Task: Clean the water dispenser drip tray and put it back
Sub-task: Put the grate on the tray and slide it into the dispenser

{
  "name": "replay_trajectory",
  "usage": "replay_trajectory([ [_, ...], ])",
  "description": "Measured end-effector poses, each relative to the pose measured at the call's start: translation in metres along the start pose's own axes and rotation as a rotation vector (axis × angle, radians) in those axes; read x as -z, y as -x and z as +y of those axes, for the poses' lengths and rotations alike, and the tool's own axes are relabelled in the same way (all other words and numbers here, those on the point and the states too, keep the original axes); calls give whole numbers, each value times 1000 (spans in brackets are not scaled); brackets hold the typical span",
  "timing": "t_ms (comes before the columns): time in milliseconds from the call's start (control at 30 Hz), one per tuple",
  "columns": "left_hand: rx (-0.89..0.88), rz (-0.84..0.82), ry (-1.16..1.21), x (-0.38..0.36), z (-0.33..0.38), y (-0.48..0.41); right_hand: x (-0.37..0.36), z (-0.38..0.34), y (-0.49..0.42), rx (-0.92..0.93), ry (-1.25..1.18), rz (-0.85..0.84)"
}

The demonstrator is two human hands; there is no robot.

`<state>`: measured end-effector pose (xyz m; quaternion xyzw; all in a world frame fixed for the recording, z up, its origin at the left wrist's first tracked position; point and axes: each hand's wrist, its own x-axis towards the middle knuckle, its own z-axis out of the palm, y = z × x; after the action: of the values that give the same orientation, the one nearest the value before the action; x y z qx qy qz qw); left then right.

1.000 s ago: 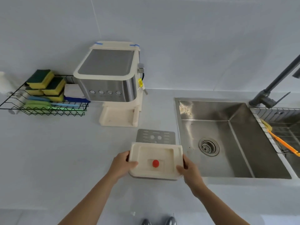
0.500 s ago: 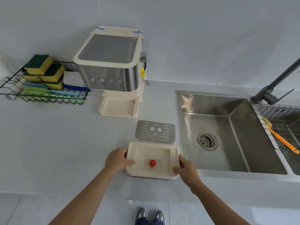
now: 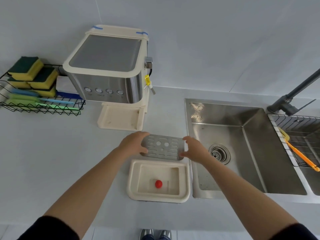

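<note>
- Both hands are on the slotted grey metal grate (image 3: 162, 147), which is on or just above the pale grey worktop (image 3: 52, 153).
- Left hand (image 3: 133, 144): fingers curled over the far-left edge, thumb on the near-left edge, gripping that end.
- Right hand (image 3: 195, 149): fingers at the far-right corner, thumb at the near-right corner, pinching that end.
- Can't tell whether the grate is lifted or lying flat.
- Key relation: the grate's long axis runs left-right with one hand on each short end. The hold is symmetric, neither hand nearer.
- Cream rectangular plastic drip tray (image 3: 132, 181) lies on the worktop just on the person's side of the grate, long axis parallel to it. Its far rim is touching or almost touching the grate's near edge. No hand is on it.
- Small round red float (image 3: 158, 184) sits in the tray's well.
- Judgement: the next move is to draw the grate toward the body and lower it into the tray recess. It's already square to the tray, so mostly translation.
- Risk: a grate corner riding up on the rim instead of seating.
- Cream-and-steel water dispenser (image 3: 107, 66) stands beyond the grate, and its cream base (image 3: 119, 116) has no tray in it.
- Stainless sink (image 3: 259, 144) is just right of the tray.
</note>
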<state>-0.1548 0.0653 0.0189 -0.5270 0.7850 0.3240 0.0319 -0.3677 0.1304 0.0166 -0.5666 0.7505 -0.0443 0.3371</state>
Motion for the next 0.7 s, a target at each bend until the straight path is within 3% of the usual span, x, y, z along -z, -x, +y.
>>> replay_trajectory([
  [333, -111, -99, -446, -18, -3, -41, -11, 4, -42, 80, 428, -143],
  [700, -101, -107, -492, -18, 0, -56, -8, -1, -53, 46, 508, -149],
])
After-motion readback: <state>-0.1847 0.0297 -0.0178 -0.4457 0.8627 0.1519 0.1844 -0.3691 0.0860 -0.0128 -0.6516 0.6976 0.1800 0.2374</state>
